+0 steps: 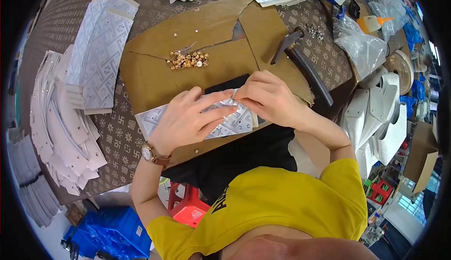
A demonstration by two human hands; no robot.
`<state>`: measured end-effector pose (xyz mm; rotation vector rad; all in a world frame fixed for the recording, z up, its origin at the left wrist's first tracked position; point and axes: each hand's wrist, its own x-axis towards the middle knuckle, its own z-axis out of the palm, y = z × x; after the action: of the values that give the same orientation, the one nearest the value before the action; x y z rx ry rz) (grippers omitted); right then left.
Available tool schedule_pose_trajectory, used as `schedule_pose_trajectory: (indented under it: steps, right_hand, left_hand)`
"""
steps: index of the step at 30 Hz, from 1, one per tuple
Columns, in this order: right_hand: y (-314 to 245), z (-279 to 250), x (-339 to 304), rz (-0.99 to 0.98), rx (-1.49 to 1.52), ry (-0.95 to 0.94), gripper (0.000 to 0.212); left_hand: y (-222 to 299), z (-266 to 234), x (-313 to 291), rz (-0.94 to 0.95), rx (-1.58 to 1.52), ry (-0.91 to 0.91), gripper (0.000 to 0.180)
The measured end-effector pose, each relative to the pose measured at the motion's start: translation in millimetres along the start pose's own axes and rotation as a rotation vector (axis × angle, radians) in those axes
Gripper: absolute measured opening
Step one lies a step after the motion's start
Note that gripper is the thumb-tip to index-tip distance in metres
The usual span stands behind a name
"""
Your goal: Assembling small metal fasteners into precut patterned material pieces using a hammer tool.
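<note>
A flat panel with a grey-and-white woven pattern point(151, 120) lies at the near edge of the brown board, under both my hands. My left hand point(185, 117) rests over it with fingers stretched and apart, its index fingertip meeting the right fingertips. My right hand point(265, 96) is closed in a pinch at the panel's far edge; the small thing between its fingers is too hidden to name. A dark flat piece point(228, 83) lies just behind the panel. Farther off, a heap of small gold-coloured metal studs point(188, 61) sits on the board.
The cracked brown board point(155, 81) covers the table's middle. A hammer point(307, 70) lies at its right, beside small silver metal parts point(315, 32). Patterned panels point(101, 53) and white curved pieces point(66, 124) are stacked left. Plastic bags point(359, 44) and white pieces point(376, 114) are right.
</note>
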<state>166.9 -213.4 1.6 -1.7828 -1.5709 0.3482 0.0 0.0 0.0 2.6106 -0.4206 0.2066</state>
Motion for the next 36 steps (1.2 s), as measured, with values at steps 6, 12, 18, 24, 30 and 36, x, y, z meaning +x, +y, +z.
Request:
schedule_pose_trajectory:
  steps: [6,12,18,24,30,36]
  right_hand:
    - [-12,-13,-4,-0.288,-0.350,-0.031,0.015]
    - [22,-50,-24,0.173,-0.763,0.420,0.027]
    - [50,-53,-52,0.399,-0.747,0.355,0.034]
    - [-33,-73,-71,0.450,-0.417,0.280,0.039]
    - [-53,-57,-68,0.257,0.253,0.339,0.036]
    - [-16,-53,-44,0.194,-0.234,0.276,0.044]
  left_hand:
    - [0,3,-1,-0.006,0.007,0.017,0.032]
    - [0,2,-3,-0.006,0.005,0.027,0.031]
    - [-1,4,-2,0.020,-0.026,0.062,0.028]
    - [-4,6,-3,0.025,-0.066,0.087,0.022]
    - [-3,5,2,0.012,-0.100,0.094,0.018]
    - [-2,0,-6,-0.021,-0.117,0.083,0.021]
